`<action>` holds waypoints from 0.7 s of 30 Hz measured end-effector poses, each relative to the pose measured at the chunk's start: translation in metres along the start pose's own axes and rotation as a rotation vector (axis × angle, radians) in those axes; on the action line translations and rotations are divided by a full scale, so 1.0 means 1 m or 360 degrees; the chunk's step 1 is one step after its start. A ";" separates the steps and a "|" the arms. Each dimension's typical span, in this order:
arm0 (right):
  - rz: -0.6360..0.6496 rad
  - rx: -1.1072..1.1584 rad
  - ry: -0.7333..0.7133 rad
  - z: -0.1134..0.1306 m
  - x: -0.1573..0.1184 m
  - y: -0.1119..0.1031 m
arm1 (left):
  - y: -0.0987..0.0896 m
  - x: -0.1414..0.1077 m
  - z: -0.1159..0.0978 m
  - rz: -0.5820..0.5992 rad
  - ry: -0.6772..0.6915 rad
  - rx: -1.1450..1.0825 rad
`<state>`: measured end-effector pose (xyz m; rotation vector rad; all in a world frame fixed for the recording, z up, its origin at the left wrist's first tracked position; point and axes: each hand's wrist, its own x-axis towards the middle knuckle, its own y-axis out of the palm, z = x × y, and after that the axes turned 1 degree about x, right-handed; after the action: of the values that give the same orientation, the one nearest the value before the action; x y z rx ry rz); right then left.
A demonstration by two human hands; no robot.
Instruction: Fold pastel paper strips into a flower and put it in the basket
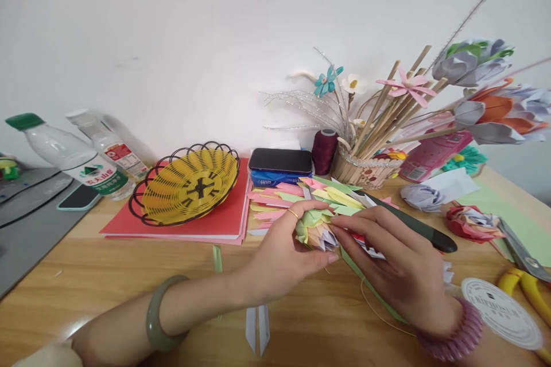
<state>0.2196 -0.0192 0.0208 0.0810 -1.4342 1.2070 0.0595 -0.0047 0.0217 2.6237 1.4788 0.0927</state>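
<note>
A folded paper flower in green, peach and white is held up over the middle of the table. My left hand is closed around its left side, with thumb below and fingers above. At its right edge, my right hand pinches the petals between thumb and fingertips. Folded paper strips in pink, yellow and green lie just behind the flower. Two white folded strips and a green strip rest near my left forearm. A thin cord runs under my right hand.
A yellow woven basket sits on red paper. Behind are a phone, a thread spool and a stick-filled pot. Bottles stand left. Scissors, a white disc and a red paper flower lie right.
</note>
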 end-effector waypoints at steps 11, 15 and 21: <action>0.0069 0.0265 0.0388 -0.001 0.004 0.001 | -0.001 0.001 -0.001 -0.0018 0.0000 0.0054; 0.0005 0.0178 0.0232 -0.002 0.001 0.003 | -0.001 0.000 -0.002 0.0004 -0.0006 0.0061; 0.0024 0.0085 0.0143 -0.001 -0.002 0.003 | 0.000 0.001 -0.003 0.0016 0.0000 0.0089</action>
<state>0.2187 -0.0183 0.0173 0.0524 -1.3270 1.2465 0.0598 -0.0038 0.0249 2.6749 1.4891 0.0530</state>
